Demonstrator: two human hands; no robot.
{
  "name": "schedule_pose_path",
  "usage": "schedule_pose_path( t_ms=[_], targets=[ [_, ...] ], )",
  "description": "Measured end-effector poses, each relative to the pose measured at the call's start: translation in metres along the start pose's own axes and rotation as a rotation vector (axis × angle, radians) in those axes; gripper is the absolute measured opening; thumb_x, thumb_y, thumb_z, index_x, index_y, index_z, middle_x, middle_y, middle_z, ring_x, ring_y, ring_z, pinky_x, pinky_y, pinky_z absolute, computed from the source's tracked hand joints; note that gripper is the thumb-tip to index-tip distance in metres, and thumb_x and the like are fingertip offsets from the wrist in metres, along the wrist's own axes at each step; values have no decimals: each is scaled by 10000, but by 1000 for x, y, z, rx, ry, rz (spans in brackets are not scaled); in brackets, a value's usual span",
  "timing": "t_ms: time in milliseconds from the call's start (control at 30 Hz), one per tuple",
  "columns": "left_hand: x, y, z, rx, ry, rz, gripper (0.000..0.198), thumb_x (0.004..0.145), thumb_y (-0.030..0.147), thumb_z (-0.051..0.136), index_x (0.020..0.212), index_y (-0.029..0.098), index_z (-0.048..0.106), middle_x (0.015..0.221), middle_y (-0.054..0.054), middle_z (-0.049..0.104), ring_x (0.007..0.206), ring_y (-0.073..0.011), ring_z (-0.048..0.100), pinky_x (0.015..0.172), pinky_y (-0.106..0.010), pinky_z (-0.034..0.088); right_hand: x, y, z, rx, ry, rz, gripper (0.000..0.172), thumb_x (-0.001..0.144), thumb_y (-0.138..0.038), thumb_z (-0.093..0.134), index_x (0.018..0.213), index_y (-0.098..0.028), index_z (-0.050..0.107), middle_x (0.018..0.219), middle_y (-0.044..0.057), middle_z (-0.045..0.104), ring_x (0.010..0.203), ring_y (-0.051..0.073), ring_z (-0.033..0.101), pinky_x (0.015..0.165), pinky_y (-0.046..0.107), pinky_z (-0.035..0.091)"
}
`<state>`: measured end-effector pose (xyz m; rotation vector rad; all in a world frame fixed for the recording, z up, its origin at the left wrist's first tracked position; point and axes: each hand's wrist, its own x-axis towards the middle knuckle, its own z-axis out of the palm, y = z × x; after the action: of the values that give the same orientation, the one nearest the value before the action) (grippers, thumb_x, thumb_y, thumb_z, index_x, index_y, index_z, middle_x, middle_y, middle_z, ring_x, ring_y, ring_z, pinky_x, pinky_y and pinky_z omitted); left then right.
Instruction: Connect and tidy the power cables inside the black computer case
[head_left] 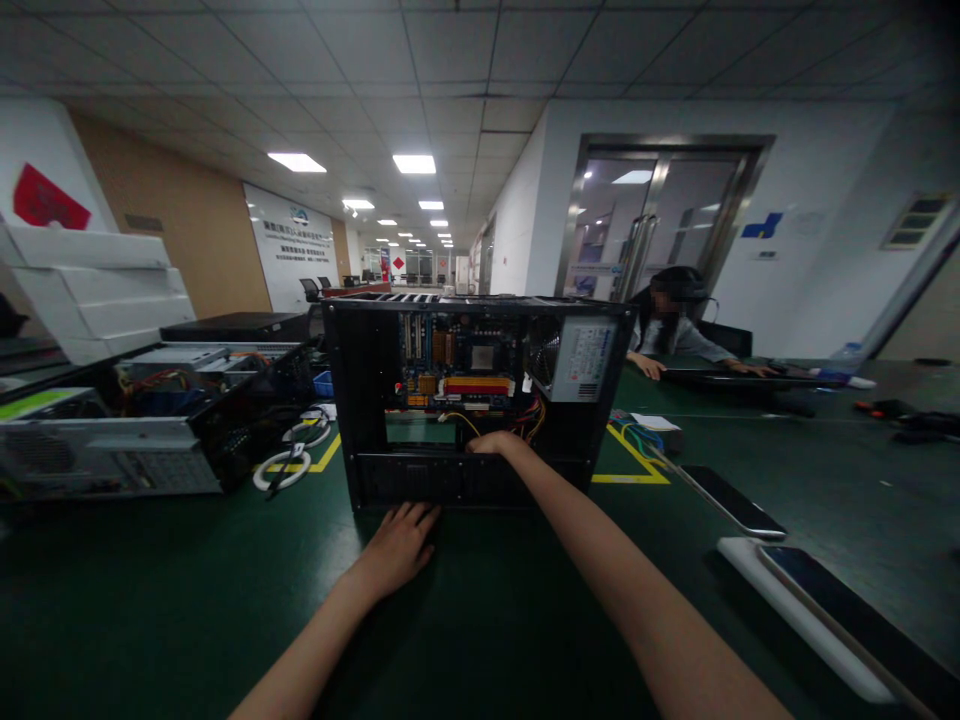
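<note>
- Working inside the open case (439,482), which stands mid-table (487,620), open side facing near.
- Right hand (499,443): in the lower part of the case, just beside the wires (536,425); fingertips hidden, so cannot tell whether they grip anything.
- Left hand (401,545): palm down, fingers spread, nothing in it, at the case's near bottom edge.
- Judgement: left hand serves best as a brace at that edge, lest the case slide or tip.
- Judgement: keep the right wrist low, clear of the board (457,345); go around the wires without snagging them. Light, straight pressure; mind the metal rims.
</note>
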<state>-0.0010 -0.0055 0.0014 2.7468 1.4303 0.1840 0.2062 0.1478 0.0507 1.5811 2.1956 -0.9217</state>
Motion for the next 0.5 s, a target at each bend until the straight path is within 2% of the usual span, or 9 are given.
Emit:
schedule_pose_path(
  t_ms=[300,500],
  targets=[
    [-1,2,-5,-1,-10,13,519,761,261,420,1266,220,313,1256,-65,394,1139,-241,343,929,-400,291,3,4,-1,179,-74,134,68,627,-136,576,594,-130,635,632,46,618,643,188,613,634,293,470],
    [-1,3,-5,-4,-12,10,513,761,267,415,1263,218,320,1253,-68,396,1133,-241,349,920,-399,299,6,5,-1,220,-51,208,48,596,-164,625,563,-130,632,613,67,609,671,219,612,638,321,472]
  ],
)
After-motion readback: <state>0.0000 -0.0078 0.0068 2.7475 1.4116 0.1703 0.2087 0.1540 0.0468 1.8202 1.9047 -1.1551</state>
